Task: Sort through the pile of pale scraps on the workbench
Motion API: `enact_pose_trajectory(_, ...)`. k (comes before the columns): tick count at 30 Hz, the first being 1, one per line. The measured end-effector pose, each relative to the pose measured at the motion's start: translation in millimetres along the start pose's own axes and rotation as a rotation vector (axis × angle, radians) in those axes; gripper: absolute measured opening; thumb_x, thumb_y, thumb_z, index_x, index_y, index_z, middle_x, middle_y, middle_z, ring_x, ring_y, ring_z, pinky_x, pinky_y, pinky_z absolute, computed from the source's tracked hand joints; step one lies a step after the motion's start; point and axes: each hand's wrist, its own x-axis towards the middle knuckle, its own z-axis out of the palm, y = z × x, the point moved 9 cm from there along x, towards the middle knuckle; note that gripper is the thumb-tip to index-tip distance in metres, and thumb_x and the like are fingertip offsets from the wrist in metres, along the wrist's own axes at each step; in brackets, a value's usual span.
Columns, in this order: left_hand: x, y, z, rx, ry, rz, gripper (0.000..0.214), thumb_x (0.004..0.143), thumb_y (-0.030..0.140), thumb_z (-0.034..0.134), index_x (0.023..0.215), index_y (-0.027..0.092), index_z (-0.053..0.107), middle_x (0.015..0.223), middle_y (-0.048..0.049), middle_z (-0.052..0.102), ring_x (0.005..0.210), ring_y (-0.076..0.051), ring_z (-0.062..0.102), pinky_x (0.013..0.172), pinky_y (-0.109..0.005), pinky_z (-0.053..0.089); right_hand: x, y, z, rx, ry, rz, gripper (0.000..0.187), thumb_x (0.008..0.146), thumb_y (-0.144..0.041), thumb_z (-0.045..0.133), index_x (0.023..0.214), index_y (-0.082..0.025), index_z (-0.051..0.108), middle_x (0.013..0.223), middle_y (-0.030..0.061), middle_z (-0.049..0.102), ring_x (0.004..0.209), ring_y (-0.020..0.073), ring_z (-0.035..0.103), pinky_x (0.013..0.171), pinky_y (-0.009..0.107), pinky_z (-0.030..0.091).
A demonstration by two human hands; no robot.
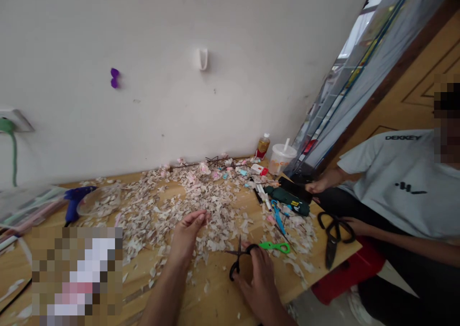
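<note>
My left hand [187, 234] reaches into a wide scatter of pale paper scraps [187, 196] on the wooden table [215, 297], fingertips pinched together on a small scrap. My right hand [259, 274] rests on the table near the front edge, with fingers in the loops of small black scissors [237, 260] whose blades point up and away. Green-handled scissors [275, 246] lie just right of that hand.
Another person in a grey shirt [398, 182] sits at the right, hands near large black scissors [332, 235] and a dark glue gun [289, 199]. Blue scissors [277, 215], a bottle [263, 146], a lidded cup [281, 158], a blue glue gun [75, 199] and a clear bowl [100, 200] stand around.
</note>
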Motion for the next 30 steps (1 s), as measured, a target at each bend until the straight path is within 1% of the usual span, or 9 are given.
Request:
enact_pose_trajectory(2,1,0,1.3,-0.04,-0.025,0.009,0.051,0.077,0.056,0.064,0.106,0.015,0.069,0.101,-0.0133,0.075,0.094,-0.024,0.07,0.093,-0.04,0.051,-1,0,0,-0.015,0.004,-0.004,0.06,0.077,-0.031,0.07,0.13,-0.024,0.043,0.124,0.009,0.057,0.118,0.0303,0.049,0.1,0.047,0.041)
enact_pose_trajectory(4,0,11,0.3,0.123,-0.029,0.096,0.055,0.085,0.057,0.053,0.117,0.015,0.064,0.114,-0.0162,0.071,0.105,-0.026,0.067,0.097,-0.043,0.049,-2,0,2,-0.017,-0.005,-0.014,0.057,0.078,-0.031,0.069,0.129,-0.024,0.044,0.123,0.0085,0.057,0.117,0.0297,0.05,0.099,0.046,0.042)
enact_pose_trajectory(9,-13,48,-14.6,1.166,0.243,0.403,0.048,0.094,0.038,0.047,0.139,0.025,0.049,0.154,-0.011,0.037,0.145,-0.032,0.024,0.114,-0.057,0.02,-3,-3,-1,-0.049,0.032,-0.049,0.05,0.085,-0.038,0.064,0.128,-0.022,0.044,0.122,0.01,0.058,0.116,0.0299,0.05,0.097,0.047,0.043)
enact_pose_trajectory(12,-9,39,-28.3,1.482,0.286,0.281,0.042,0.093,0.036,0.047,0.131,0.021,0.057,0.144,-0.0144,0.049,0.134,-0.036,0.038,0.106,-0.057,0.028,-4,-3,0,-0.031,0.022,-0.032,0.044,0.088,-0.036,0.06,0.126,-0.02,0.045,0.12,0.0103,0.058,0.116,0.0286,0.05,0.099,0.046,0.043)
enact_pose_trajectory(15,-6,34,-33.2,1.56,0.248,0.224,0.032,0.095,0.031,0.043,0.114,0.023,0.067,0.121,-0.0119,0.065,0.113,-0.032,0.053,0.096,-0.05,0.036,-3,-3,-4,-0.007,0.058,-0.028,0.041,0.09,-0.033,0.058,0.126,-0.02,0.045,0.12,0.0108,0.057,0.116,0.0277,0.05,0.099,0.045,0.045)
enact_pose_trajectory(18,-3,48,-31.1,1.53,0.255,0.295,0.034,0.097,0.028,0.038,0.108,0.024,0.069,0.112,-0.0104,0.07,0.108,-0.03,0.055,0.094,-0.049,0.034,-3,-2,-6,0.012,0.067,-0.008,0.039,0.089,-0.029,0.056,0.126,-0.019,0.046,0.119,0.0112,0.058,0.116,0.0271,0.052,0.099,0.044,0.046)
enact_pose_trajectory(23,12,70,-28.8,1.423,0.198,0.333,0.036,0.094,0.022,0.041,0.122,0.023,0.064,0.114,-0.0099,0.07,0.111,-0.028,0.058,0.094,-0.042,0.039,-1,-2,-5,0.026,0.034,0.018,0.032,0.088,-0.025,0.055,0.119,-0.021,0.053,0.115,0.0093,0.06,0.112,0.0264,0.054,0.096,0.042,0.048)
enact_pose_trajectory(26,18,80,-15.3,1.535,0.214,0.421,0.042,0.093,0.019,0.04,0.13,0.021,0.058,0.131,-0.0118,0.061,0.124,-0.033,0.048,0.1,-0.048,0.034,0,-1,-5,0.03,0.019,0.03,0.031,0.088,-0.027,0.055,0.118,-0.021,0.053,0.115,0.0093,0.06,0.112,0.0267,0.054,0.096,0.042,0.048)
enact_pose_trajectory(30,28,66,13.2,1.611,0.187,0.451,0.039,0.097,0.031,0.036,0.126,0.019,0.059,0.131,-0.0153,0.059,0.122,-0.035,0.047,0.099,-0.05,0.034,-1,0,-3,0.063,-0.007,0.046,0.03,0.091,-0.026,0.05,0.121,-0.021,0.05,0.116,0.0097,0.058,0.114,0.0262,0.052,0.099,0.043,0.046)
